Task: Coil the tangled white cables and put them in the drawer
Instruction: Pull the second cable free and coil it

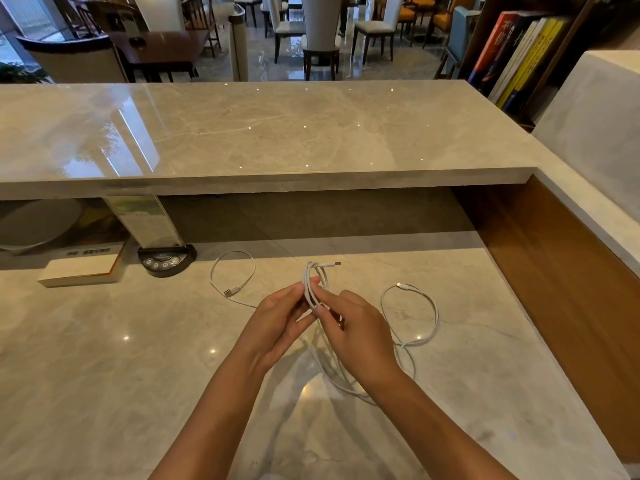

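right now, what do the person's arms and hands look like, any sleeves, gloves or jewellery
Both forearms are bare as far as the frame shows, with no sleeve in view. The left hand and the right hand wear no gloves. No ring, watch or bracelet shows on either one.

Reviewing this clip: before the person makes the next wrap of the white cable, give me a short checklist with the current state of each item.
1. Coil held securely: ok. The left hand and right hand both pinch the cable bundle above the desk.
2. Plug end free: ok. One connector sticks out past the bundle.
3. Slack runs untangled: cannot tell. The loose loop crosses itself on the desk.
4. Second cable lies apart: ok, left of the hands.
5. Drawer ready: cannot tell. No drawer is in view.
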{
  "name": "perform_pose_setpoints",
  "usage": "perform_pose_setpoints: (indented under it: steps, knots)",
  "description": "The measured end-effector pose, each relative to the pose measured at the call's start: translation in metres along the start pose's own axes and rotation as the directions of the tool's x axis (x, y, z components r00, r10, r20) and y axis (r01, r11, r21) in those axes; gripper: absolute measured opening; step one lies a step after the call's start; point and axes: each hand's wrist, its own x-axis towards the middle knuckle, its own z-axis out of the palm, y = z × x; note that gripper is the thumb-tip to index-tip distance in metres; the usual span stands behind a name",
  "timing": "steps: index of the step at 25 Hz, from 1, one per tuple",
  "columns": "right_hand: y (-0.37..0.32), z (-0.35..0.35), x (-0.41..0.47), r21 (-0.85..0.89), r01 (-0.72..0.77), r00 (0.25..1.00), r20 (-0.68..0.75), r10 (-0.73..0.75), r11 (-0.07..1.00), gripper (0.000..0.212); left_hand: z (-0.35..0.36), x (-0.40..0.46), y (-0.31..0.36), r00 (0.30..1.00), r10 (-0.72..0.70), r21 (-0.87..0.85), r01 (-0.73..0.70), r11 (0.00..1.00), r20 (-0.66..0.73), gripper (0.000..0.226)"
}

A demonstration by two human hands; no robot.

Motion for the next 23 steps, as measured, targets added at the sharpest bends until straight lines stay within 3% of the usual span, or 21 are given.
perform_pose_setpoints:
  steps: [4,9,14,18,21,23]
  knots:
    - [0.006,0.003,0.000,-0.133,0.124,0.992,0.006,-0.125,0.983,0.039,-0.003,0.002,-0.006,0.999,-0.004,-0.061,0.002,0.998,-0.032,0.033]
    - [0.023,-0.002,-0.009,0.100,0.132,0.972,0.182,-0.149,0.986,0.037,-0.013,0.007,0.002,0.999,0.010,-0.184,-0.016,0.983,-0.033,0.025]
    - [0.050,-0.037,0.009,0.112,-0.020,0.919,0.393,-0.026,0.993,0.014,-0.015,0.005,0.005,0.998,-0.033,-0.123,0.039,0.992,0.054,0.029]
    - [0.068,-0.079,0.030,0.034,-0.183,0.802,0.583,0.129,0.983,0.011,-0.024,0.008,0.014,0.999,-0.010,-0.160,0.017,0.987,0.046,0.042]
    - [0.075,-0.100,0.041,0.159,-0.338,0.756,0.633,0.167,0.928,0.012,-0.028,0.009,0.018,1.000,0.014,-0.109,-0.011,0.994,0.028,0.038]
    - [0.079,-0.108,0.049,0.106,-0.369,0.747,0.625,0.227,0.924,0.010,-0.028,0.008,0.016,1.000,0.005,-0.065,-0.003,0.998,0.030,0.027]
